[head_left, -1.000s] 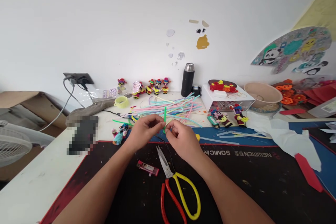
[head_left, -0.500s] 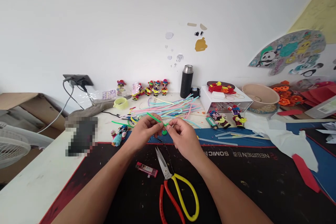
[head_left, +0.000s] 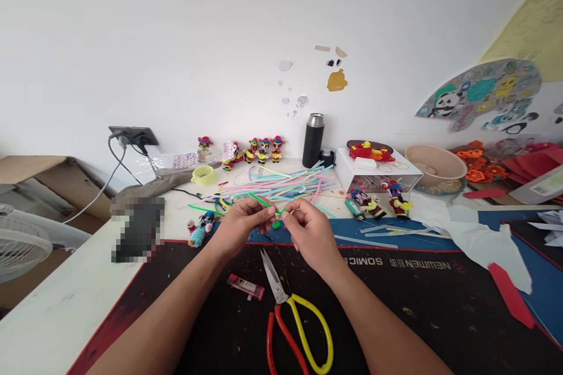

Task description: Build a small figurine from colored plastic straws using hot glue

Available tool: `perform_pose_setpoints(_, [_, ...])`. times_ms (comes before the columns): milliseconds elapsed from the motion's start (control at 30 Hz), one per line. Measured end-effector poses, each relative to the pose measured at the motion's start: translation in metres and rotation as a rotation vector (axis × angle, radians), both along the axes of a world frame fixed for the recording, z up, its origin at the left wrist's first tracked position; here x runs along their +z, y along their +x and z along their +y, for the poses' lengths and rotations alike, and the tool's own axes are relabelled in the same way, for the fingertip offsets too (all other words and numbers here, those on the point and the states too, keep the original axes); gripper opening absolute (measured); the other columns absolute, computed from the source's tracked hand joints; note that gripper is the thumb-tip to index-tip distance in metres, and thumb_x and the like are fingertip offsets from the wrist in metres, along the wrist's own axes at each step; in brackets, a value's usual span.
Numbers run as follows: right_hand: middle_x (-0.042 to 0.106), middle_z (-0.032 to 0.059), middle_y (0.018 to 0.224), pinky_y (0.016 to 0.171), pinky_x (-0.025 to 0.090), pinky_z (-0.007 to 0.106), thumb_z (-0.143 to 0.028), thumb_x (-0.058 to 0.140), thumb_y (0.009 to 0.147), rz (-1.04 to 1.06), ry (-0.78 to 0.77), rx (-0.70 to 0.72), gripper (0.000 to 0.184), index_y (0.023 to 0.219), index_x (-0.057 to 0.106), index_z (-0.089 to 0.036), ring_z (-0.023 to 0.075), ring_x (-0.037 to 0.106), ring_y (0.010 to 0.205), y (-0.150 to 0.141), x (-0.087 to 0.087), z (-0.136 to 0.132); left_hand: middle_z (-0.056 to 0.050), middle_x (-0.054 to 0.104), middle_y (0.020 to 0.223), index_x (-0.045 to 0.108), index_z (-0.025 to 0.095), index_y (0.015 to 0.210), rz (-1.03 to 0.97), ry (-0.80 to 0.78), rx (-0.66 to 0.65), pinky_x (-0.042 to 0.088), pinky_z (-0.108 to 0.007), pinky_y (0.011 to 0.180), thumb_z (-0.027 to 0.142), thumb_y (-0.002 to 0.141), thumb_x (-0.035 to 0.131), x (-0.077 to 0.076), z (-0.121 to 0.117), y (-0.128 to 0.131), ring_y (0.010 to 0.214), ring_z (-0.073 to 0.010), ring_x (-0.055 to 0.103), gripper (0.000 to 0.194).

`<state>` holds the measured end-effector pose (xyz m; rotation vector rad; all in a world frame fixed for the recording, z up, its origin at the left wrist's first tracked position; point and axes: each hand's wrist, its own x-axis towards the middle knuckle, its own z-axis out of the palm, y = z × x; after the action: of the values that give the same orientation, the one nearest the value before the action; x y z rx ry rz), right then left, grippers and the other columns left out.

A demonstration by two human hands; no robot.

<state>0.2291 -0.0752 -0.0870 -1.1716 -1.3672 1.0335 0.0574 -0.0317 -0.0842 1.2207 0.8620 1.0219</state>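
Note:
My left hand (head_left: 237, 224) pinches a green pipe cleaner (head_left: 258, 198), whose free end sticks out up and to the left past the thumb. My right hand (head_left: 311, 231) is closed on the same pipe cleaner, its thumb and forefinger almost touching the left fingertips. A small green curled piece (head_left: 275, 225) hangs just below the fingertips; whether it joins the pipe cleaner is hard to see. Under my hands, scissors (head_left: 278, 294) with one red and one yellow handle lie on the dark mat (head_left: 211, 328). A pink lighter (head_left: 245, 286) lies left of the blades.
Behind my hands is a pile of pastel pipe cleaners (head_left: 281, 180). Small figures (head_left: 263, 151) stand along the wall, beside a black thermos (head_left: 314, 142). A white box (head_left: 380, 173) and a beige bowl (head_left: 435, 165) are at right. A blue figure (head_left: 201, 229) lies near my left wrist.
The camera view has tipped slightly upward. Both hands keep their pinch on the green pipe cleaner, with only slight finger movement.

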Motion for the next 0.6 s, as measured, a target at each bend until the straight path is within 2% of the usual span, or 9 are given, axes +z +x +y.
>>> perform_pose_setpoints(133, [0.039, -0.0101, 0.052, 0.049, 0.026, 0.026, -0.032, 0.057, 0.09, -0.127, 0.062, -0.004, 0.011, 0.083, 0.055, -0.024, 0.0122, 0.037, 0.045, 0.001, 0.001, -0.001, -0.002, 0.07, 0.065, 0.075, 0.018, 0.076, 0.101, 0.076, -0.007, 0.045, -0.025, 0.055, 0.047, 0.072, 0.089, -0.001, 0.003, -0.004, 0.058, -0.0143, 0.059, 0.032])
perform_pose_setpoints(267, [0.04, -0.0091, 0.053, 0.052, 0.023, 0.027, -0.021, 0.056, 0.087, -0.404, 0.11, 0.019, 0.007, 0.081, 0.056, -0.024, 0.0125, 0.036, 0.049, 0.001, 0.001, -0.002, -0.002, 0.071, 0.067, 0.074, 0.019, 0.069, 0.355, 0.276, 0.011, 0.046, -0.026, 0.06, 0.044, 0.073, 0.088, 0.003, 0.005, -0.011, 0.064, -0.0171, 0.06, 0.029])
perform_pose_setpoints(333, [0.041, -0.0089, 0.053, 0.053, 0.021, 0.028, -0.02, 0.056, 0.087, -0.467, 0.099, 0.027, 0.006, 0.082, 0.057, -0.024, 0.0126, 0.035, 0.049, 0.0, 0.0, -0.002, -0.003, 0.071, 0.069, 0.074, 0.019, 0.067, 0.421, 0.338, 0.007, 0.046, -0.026, 0.062, 0.043, 0.075, 0.086, 0.005, 0.006, -0.014, 0.068, -0.0183, 0.062, 0.028])
perform_pose_setpoints(433, [0.041, -0.0085, 0.053, 0.052, 0.022, 0.028, -0.024, 0.057, 0.088, -0.433, 0.072, 0.012, 0.006, 0.082, 0.058, -0.024, 0.0132, 0.037, 0.048, -0.001, -0.002, -0.001, -0.001, 0.068, 0.066, 0.074, 0.018, 0.07, 0.406, 0.303, -0.026, 0.045, -0.026, 0.06, 0.044, 0.077, 0.084, 0.006, 0.006, -0.016, 0.064, -0.0163, 0.059, 0.028])
perform_pose_setpoints(600, [0.046, -0.0081, 0.054, 0.051, 0.029, 0.026, -0.033, 0.058, 0.092, -0.235, 0.031, 0.01, 0.011, 0.086, 0.058, -0.024, 0.014, 0.042, 0.05, -0.001, -0.005, 0.001, 0.001, 0.065, 0.061, 0.071, 0.017, 0.073, 0.215, 0.14, -0.019, 0.043, -0.025, 0.055, 0.045, 0.073, 0.088, 0.001, 0.007, -0.01, 0.057, -0.0131, 0.055, 0.032])
